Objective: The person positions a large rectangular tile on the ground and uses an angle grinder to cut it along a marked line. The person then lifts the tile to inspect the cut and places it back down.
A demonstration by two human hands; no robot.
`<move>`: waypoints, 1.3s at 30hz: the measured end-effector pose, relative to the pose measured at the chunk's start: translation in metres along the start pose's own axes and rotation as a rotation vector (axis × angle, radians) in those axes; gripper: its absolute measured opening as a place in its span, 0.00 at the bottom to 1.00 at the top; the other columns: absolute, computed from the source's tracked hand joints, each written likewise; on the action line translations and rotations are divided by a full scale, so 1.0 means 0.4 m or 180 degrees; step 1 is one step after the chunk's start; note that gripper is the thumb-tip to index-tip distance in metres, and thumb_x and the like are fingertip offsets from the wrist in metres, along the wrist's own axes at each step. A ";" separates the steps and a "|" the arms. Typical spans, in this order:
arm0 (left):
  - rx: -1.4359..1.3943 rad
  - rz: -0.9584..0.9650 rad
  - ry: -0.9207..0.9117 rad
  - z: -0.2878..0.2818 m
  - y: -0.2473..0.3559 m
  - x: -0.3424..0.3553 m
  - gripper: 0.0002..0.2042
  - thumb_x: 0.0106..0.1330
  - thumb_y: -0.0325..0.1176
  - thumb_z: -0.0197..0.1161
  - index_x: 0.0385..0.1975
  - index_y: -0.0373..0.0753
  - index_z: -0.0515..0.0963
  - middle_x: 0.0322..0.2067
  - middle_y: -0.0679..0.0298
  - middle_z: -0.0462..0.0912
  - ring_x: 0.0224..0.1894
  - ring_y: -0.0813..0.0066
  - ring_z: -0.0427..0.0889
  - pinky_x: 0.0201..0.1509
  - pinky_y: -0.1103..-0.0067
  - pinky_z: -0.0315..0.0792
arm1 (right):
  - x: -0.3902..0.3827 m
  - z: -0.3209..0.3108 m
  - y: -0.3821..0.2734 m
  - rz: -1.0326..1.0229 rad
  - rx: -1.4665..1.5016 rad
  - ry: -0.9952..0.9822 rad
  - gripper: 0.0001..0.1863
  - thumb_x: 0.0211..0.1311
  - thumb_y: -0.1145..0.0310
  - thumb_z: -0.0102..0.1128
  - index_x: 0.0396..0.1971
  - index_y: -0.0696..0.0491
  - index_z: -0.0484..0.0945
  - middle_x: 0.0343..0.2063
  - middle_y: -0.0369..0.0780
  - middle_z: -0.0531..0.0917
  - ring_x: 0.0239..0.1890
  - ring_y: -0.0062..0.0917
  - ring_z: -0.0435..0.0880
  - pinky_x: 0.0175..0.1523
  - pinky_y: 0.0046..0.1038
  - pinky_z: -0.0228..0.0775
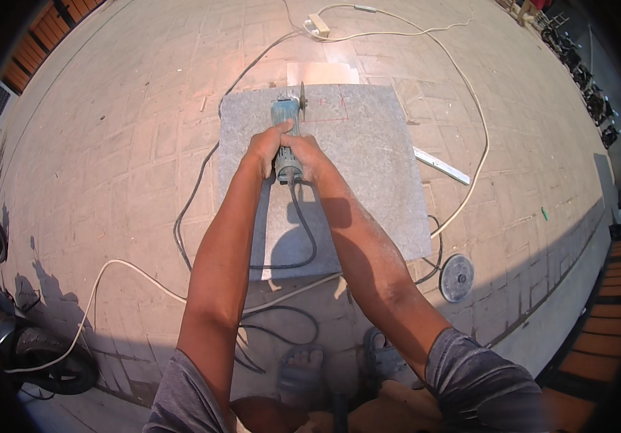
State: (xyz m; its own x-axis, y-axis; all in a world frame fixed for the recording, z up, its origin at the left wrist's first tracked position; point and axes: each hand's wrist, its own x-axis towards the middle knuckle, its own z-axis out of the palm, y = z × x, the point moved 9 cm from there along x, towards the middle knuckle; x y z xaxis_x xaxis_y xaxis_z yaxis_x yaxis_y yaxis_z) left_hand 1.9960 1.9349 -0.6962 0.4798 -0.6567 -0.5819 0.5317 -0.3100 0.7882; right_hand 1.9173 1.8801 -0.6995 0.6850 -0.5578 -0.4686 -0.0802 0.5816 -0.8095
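A blue-green angle grinder (pixel 284 112) is held out in front of me over the far left part of a grey stone slab (pixel 375 195). My left hand (pixel 264 149) wraps its body from the left, and my right hand (pixel 306 154) grips it from the right, with the fingers meeting on top. The thin cutting disc (pixel 302 101) stands upright on the grinder's right side, near the slab's far edge; whether it touches the stone I cannot tell. Red lines (pixel 345 108) are drawn on the slab just right of the disc. A dark cord (pixel 309 229) trails from the grinder's rear across the slab.
Right of the slab lie a white straight bar (pixel 442 166) and a round grey disc (pixel 457 278). A pale cable (pixel 482 123) loops around the paving to a socket block (pixel 318 26). Sandalled feet (pixel 302 369) stand at the near side. A motorbike wheel (pixel 54 361) is at lower left.
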 end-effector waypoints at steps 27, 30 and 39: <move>0.0018 0.0058 0.0090 -0.006 -0.003 -0.001 0.23 0.62 0.44 0.68 0.40 0.25 0.80 0.37 0.50 0.83 0.33 0.60 0.83 0.37 0.67 0.78 | 0.006 -0.002 0.009 -0.0009 0.0070 -0.0056 0.20 0.53 0.72 0.65 0.39 0.75 0.76 0.28 0.51 0.83 0.23 0.36 0.85 0.22 0.38 0.77; 0.0002 0.0018 -0.0031 0.004 -0.008 0.012 0.23 0.62 0.44 0.68 0.40 0.25 0.80 0.37 0.50 0.83 0.34 0.60 0.83 0.37 0.67 0.77 | 0.023 -0.010 0.012 -0.0056 0.0121 -0.0110 0.19 0.53 0.72 0.65 0.38 0.74 0.76 0.28 0.51 0.83 0.23 0.36 0.85 0.22 0.38 0.77; -0.0033 0.0169 0.0043 -0.014 0.011 0.009 0.26 0.61 0.46 0.69 0.43 0.23 0.80 0.39 0.49 0.82 0.37 0.61 0.82 0.39 0.67 0.77 | 0.005 0.008 -0.021 -0.0189 -0.0170 -0.0029 0.16 0.52 0.72 0.66 0.37 0.69 0.79 0.29 0.48 0.84 0.24 0.34 0.85 0.24 0.37 0.77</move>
State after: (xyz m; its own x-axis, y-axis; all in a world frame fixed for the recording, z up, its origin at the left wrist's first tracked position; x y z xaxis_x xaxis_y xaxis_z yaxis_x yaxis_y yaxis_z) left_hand 2.0039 1.9351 -0.6958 0.5169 -0.6625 -0.5421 0.5125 -0.2677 0.8159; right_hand 1.9215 1.8759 -0.6924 0.6962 -0.5848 -0.4163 -0.0778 0.5151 -0.8536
